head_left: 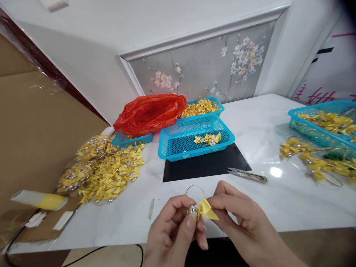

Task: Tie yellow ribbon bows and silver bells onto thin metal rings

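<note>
Your left hand pinches a small silver bell btwn thumb and fingers, closed on it. Your right hand grips the yellow bow just beside the bell, fingers closed on its right end. The bow sits at the table's near edge, centre-bottom; its long axis runs roughly left-right, tilted a bit, tail tip pointing down-right. A thin wire ring loops up from bell and bow, toward the black mat. Snips lie right of the mat, tips pointing left. Blue basket w/ a few bows sits behind the mat; a bow pile lies at left.
</note>
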`<state>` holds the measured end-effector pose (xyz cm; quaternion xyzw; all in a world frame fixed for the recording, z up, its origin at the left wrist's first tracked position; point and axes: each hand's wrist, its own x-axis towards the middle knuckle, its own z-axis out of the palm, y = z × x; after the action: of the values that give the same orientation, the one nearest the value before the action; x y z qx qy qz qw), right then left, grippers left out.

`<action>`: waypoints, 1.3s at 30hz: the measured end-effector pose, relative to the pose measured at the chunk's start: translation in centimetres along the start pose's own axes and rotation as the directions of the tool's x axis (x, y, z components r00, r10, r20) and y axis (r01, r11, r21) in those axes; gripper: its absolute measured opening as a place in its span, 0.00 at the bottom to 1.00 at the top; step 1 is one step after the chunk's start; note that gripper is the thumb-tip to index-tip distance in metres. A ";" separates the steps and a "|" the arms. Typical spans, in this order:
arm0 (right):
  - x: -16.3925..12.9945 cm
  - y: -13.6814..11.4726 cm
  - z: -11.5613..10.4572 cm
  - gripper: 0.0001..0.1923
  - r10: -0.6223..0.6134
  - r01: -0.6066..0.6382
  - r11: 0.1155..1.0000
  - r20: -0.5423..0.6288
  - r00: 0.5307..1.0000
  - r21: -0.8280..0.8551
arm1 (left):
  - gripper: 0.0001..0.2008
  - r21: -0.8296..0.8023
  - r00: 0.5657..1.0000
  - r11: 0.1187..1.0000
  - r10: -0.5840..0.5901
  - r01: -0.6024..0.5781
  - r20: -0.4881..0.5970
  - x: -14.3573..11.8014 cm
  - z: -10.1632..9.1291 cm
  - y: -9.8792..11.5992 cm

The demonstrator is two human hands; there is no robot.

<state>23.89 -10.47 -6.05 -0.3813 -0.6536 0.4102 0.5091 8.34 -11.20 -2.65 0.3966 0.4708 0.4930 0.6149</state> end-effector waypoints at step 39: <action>0.1 0.4 0.0 0.13 0.168 -0.177 0.969 0.066 0.984 0.174 | 0.10 -0.300 0.905 0.864 -0.332 0.404 0.266 0.7 -0.6 0.9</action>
<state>23.88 -10.18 -6.39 -0.3786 -0.5912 0.5196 0.4870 7.57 -10.32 -2.08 0.2326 0.3773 0.3976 0.8034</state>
